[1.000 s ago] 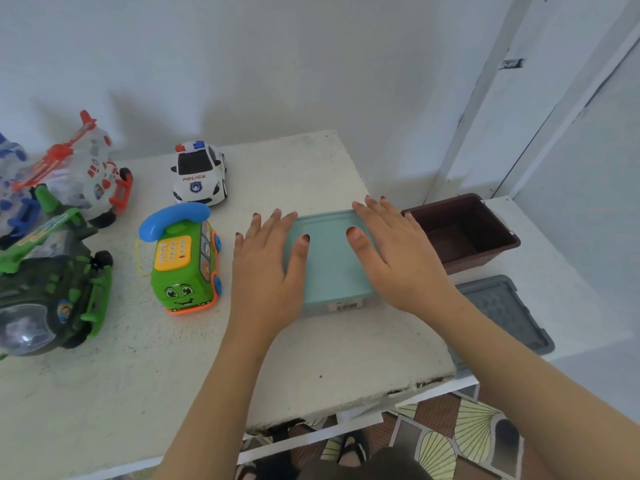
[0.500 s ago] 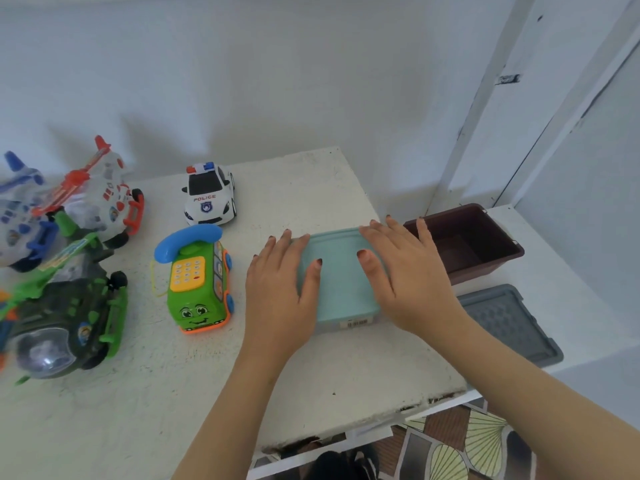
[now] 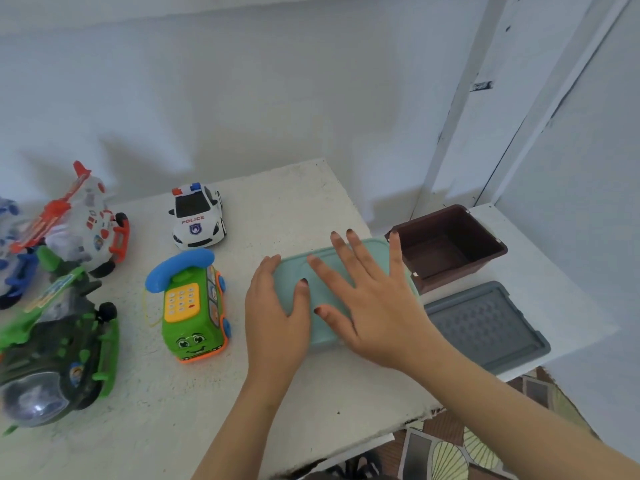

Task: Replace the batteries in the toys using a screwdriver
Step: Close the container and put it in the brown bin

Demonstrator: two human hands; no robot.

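A pale teal lidded box [image 3: 294, 270] was set at the centre of the white table [image 3: 173, 410]. The left hand [image 3: 277, 313] was laid released against its nine o'clock edge, thumb on the lid. The right hand [image 3: 377, 306] was spread flat over the lid, fingers straight, nothing grasped. The toys were left untouched: a green toy phone [image 3: 188, 306] at nine o'clock of the box, a police car [image 3: 197, 216] at ten o'clock, two toy helicopters [image 3: 55, 348] farther out. A brown tub [image 3: 457, 275] was seen at two o'clock, a grey lid [image 3: 485, 320] at four.
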